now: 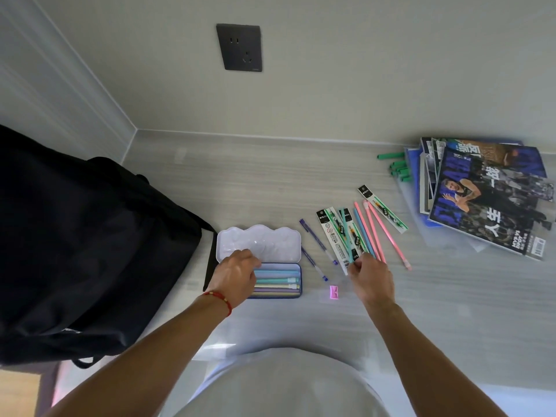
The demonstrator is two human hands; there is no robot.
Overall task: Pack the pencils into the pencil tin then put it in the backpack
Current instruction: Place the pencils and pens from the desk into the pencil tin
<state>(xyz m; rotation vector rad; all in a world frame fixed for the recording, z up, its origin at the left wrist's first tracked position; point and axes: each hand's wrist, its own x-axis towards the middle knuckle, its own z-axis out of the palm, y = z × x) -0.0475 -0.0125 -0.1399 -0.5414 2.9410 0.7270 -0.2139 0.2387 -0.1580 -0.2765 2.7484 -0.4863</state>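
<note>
Two hands share the work: the right hand (371, 279) pinches loose pencils (368, 233) mid-worktop and should gather them parallel, while the left hand (236, 273), fingers curled, steadies the open pencil tin (296, 276) beside the backpack (90, 251) at the worktop's left edge.

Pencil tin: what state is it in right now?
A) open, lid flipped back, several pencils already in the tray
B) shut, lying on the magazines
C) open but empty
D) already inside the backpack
A: the pencil tin lies open on the table beside the backpack, its lid flipped back and pastel pencils lying in the tray under the left hand.
</note>
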